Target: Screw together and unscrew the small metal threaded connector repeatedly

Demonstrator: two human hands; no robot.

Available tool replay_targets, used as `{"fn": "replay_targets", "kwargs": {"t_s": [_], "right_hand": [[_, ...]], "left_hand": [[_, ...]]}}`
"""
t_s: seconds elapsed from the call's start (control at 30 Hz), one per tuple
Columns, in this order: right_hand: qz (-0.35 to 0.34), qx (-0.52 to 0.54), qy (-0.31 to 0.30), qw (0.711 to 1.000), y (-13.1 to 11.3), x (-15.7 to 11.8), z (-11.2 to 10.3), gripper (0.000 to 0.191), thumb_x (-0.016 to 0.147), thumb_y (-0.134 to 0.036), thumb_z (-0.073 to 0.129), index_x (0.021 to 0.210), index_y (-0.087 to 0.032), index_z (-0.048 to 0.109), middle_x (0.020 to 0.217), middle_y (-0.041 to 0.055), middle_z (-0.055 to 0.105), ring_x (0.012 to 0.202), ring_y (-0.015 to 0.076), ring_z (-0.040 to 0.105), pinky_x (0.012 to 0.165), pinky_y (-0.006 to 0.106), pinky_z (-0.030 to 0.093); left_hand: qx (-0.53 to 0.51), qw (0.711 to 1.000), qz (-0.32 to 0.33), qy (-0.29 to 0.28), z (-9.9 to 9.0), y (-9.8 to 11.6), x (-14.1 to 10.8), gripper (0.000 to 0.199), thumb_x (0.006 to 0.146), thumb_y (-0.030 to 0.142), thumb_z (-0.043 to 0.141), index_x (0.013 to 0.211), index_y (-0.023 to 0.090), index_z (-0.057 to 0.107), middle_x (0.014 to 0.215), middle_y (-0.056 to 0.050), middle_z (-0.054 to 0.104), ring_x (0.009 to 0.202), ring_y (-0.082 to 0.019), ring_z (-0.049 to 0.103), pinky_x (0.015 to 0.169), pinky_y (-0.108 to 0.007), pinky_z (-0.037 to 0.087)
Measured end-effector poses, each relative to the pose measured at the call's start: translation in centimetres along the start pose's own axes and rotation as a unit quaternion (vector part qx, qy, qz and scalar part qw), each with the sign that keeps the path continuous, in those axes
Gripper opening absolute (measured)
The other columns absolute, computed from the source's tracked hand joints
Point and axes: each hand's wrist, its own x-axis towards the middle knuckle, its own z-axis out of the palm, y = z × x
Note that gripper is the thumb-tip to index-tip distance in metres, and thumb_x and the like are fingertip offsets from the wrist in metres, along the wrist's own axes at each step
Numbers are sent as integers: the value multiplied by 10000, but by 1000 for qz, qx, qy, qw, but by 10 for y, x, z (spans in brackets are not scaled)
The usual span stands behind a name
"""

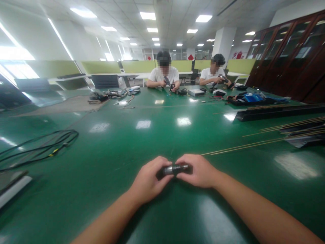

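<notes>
A small dark and silver cylindrical part [174, 169] lies between my two hands just above the green table [157, 135], near its front edge. My left hand [148, 179] grips its left end with curled fingers. My right hand [199, 170] closes over its right end. Most of the part is hidden by my fingers.
Thin brass rods [243, 146] and long black trays [279, 112] lie to the right. Black cables [45, 145] coil at the left, beside a flat grey device [12, 188]. Two people [164, 76] sit working at the far side among tools and boxes.
</notes>
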Motion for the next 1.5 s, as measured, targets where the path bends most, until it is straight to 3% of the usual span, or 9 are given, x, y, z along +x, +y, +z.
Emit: {"fn": "replay_targets", "kwargs": {"t_s": [0.67,0.87,1.5], "right_hand": [[-11,-7,-6,1000,-2,0,2,202,828,-254,690,1022,-197,690,920,34,700,793,169,624,733,276,472],[-10,-6,-6,1000,-3,-1,3,199,826,-249,695,1020,-202,690,920,32,701,793,167,626,728,272,474],[-28,-9,3,1000,0,-1,6,123,812,-211,689,934,-189,683,860,25,701,750,158,627,701,260,469]], "left_hand": [[6,1000,3,-13,2,1,2,296,890,231,629,1183,235,586,1097,-53,647,1001,-176,606,890,-313,494],[3,1000,14,-18,2,1,3,213,899,234,611,1109,211,639,1038,-71,659,952,-185,617,851,-319,510],[-15,999,36,7,5,1,2,218,864,212,666,1081,198,663,1000,-71,659,918,-172,623,813,-295,520]]}}
